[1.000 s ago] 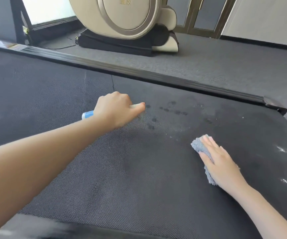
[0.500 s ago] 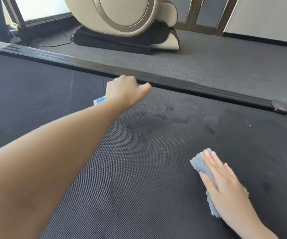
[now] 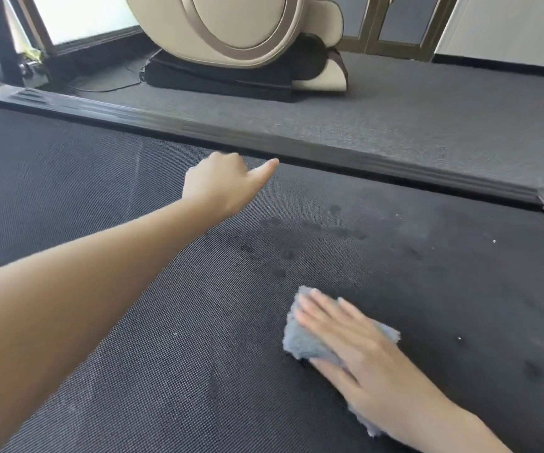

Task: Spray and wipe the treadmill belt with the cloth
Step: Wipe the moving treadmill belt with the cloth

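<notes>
Lifting away from the damp spots (image 3: 283,253) it hung over a second ago, the left hand (image 3: 221,183) now sits near the side rail (image 3: 329,155), fingers curled and one stretched out; the spray bottle's blue end, visible half a second ago, is hidden behind the hand, so I judge that it is still gripped. The right hand (image 3: 362,354), flat with straight fingers, presses the grey cloth (image 3: 300,343) on the treadmill belt (image 3: 166,322) and has slid leftwards to just below the spots, its fingers blurred; spraying here looks finished and wiping is starting. No brand, label or writing is legible, not even on the beige massage chair (image 3: 231,27) behind.
</notes>
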Available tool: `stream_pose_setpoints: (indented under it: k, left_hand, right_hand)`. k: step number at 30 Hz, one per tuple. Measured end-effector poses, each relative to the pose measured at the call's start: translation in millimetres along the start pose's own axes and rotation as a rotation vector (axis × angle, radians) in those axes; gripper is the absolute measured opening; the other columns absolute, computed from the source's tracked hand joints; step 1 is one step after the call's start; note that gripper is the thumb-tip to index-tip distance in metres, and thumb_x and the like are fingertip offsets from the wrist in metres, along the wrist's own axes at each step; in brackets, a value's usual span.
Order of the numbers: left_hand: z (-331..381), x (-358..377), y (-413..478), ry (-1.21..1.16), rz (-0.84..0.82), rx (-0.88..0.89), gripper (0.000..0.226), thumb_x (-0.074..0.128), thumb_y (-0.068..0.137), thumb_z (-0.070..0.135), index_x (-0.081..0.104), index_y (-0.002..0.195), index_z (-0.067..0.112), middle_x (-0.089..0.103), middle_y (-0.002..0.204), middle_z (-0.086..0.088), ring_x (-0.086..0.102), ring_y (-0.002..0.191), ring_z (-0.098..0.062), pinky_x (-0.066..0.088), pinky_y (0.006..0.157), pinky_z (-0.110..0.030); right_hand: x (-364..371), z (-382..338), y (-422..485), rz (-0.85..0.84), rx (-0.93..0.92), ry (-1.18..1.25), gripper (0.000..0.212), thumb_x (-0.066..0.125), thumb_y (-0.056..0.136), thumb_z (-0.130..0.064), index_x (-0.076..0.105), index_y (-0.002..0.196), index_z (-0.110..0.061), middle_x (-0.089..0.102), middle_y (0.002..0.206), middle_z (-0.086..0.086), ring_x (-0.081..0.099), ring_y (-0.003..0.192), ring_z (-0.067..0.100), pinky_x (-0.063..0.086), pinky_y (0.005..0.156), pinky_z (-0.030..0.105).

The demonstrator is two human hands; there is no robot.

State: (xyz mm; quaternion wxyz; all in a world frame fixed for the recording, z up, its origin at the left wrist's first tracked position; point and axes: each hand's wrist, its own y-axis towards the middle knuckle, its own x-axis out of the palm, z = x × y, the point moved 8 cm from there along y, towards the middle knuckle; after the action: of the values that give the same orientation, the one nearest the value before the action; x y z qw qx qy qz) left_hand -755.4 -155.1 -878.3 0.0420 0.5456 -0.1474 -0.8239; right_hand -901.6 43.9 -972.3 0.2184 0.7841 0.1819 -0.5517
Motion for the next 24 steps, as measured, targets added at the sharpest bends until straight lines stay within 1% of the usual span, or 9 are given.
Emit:
stream_pose_setpoints:
  k: [2, 3, 6, 9, 11, 14, 17, 20, 24]
  left_hand:
    - [-9.1, -7.5, -6.4, 0.044, -0.003, 0.014, 0.075, 0.033, 0.09, 0.07, 0.047, 0.052, 0.007, 0.05, 0.059, -0.007, 0.051, 0.068, -0.031, 0.035, 0.067, -0.032]
    - [-14.0, -10.7, -8.9, 0.07, -0.006, 0.02, 0.075, 0.032, 0.089, 0.071, 0.047, 0.052, 0.007, 0.05, 0.06, -0.008, 0.052, 0.069, -0.032, 0.035, 0.066, -0.032]
    - [-27.3, -18.7, -12.2, 0.106, -0.017, 0.022, 0.076, 0.032, 0.089, 0.071, 0.046, 0.051, 0.007, 0.052, 0.061, -0.01, 0.055, 0.07, -0.033, 0.038, 0.067, -0.033]
    - [-36.4, -24.1, -13.5, 0.084, -0.019, 0.014, 0.074, 0.033, 0.09, 0.07, 0.04, 0.047, 0.009, 0.052, 0.058, -0.011, 0.054, 0.067, -0.034, 0.037, 0.064, -0.033]
    - [-41.2, -26.0, -15.7, 0.068, -0.021, 0.016, 0.073, 0.034, 0.09, 0.069, 0.037, 0.046, 0.011, 0.05, 0.056, -0.011, 0.053, 0.063, -0.033, 0.037, 0.063, -0.033]
    - [-51.0, -25.0, -20.8, 0.068, -0.046, 0.027, 0.075, 0.034, 0.089, 0.072, 0.035, 0.045, 0.012, 0.047, 0.051, -0.008, 0.05, 0.056, -0.03, 0.039, 0.061, -0.033]
    - [-60.4, -24.7, -27.1, 0.105, -0.061, 0.046, 0.076, 0.024, 0.078, 0.079, 0.035, 0.045, 0.012, 0.048, 0.048, -0.007, 0.05, 0.051, -0.027, 0.036, 0.054, -0.03]
    - [-66.2, -26.5, -28.6, 0.128, -0.064, 0.055, 0.075, 0.024, 0.078, 0.077, 0.034, 0.045, 0.011, 0.044, 0.045, -0.006, 0.048, 0.048, -0.027, 0.03, 0.05, -0.028]
    - [-69.8, -28.7, -24.8, 0.132, -0.056, 0.034, 0.073, 0.025, 0.079, 0.076, 0.032, 0.046, 0.011, 0.043, 0.046, -0.007, 0.047, 0.048, -0.027, 0.033, 0.051, -0.029]
  right_hand:
    - [3.4, -3.2, 28.4, -0.059, -0.058, 0.033, 0.054, 0.028, 0.097, -0.042, 0.022, 0.148, -0.023, 0.013, 0.156, -0.014, 0.003, 0.143, -0.002, 0.003, 0.117, 0.025]
    - [2.6, 1.7, 43.8, -0.074, -0.064, 0.038, 0.055, 0.028, 0.097, -0.042, 0.021, 0.148, -0.024, 0.012, 0.156, -0.015, 0.001, 0.142, -0.004, 0.001, 0.117, 0.024]
    - [-1.1, 38.8, 94.7, -0.088, -0.002, 0.07, 0.052, 0.031, 0.099, -0.038, 0.016, 0.148, -0.028, 0.007, 0.155, -0.018, -0.005, 0.14, -0.01, 0.0, 0.118, 0.024]
    - [-3.8, 86.0, 145.7, -0.09, 0.091, 0.069, 0.05, 0.032, 0.101, -0.031, 0.014, 0.148, -0.026, 0.008, 0.155, -0.015, -0.004, 0.138, -0.01, 0.002, 0.119, 0.029]
    - [-7.3, 111.6, 174.6, -0.088, 0.143, 0.046, 0.05, 0.032, 0.101, -0.028, 0.016, 0.148, -0.023, 0.011, 0.157, -0.009, 0.0, 0.139, -0.005, 0.002, 0.119, 0.03]
    - [-16.9, 139.5, 201.0, -0.075, 0.229, 0.045, 0.049, 0.033, 0.102, -0.028, 0.019, 0.148, -0.021, 0.013, 0.157, -0.005, 0.005, 0.144, 0.005, 0.002, 0.116, 0.025]
    - [-29.5, 163.7, 211.8, -0.034, 0.34, 0.045, 0.05, 0.034, 0.101, -0.031, 0.02, 0.149, -0.022, 0.013, 0.157, -0.006, 0.012, 0.144, 0.015, 0.007, 0.112, 0.023]
    - [-33.3, 183.2, 220.5, -0.023, 0.442, 0.056, 0.051, 0.034, 0.101, -0.035, 0.02, 0.149, -0.024, 0.013, 0.157, -0.006, 0.016, 0.143, 0.025, 0.01, 0.113, 0.029]
    - [-37.2, 189.6, 227.8, 0.018, 0.475, 0.042, 0.049, 0.034, 0.1, -0.035, 0.023, 0.148, -0.024, 0.021, 0.155, -0.006, 0.026, 0.139, 0.027, 0.019, 0.11, 0.032]
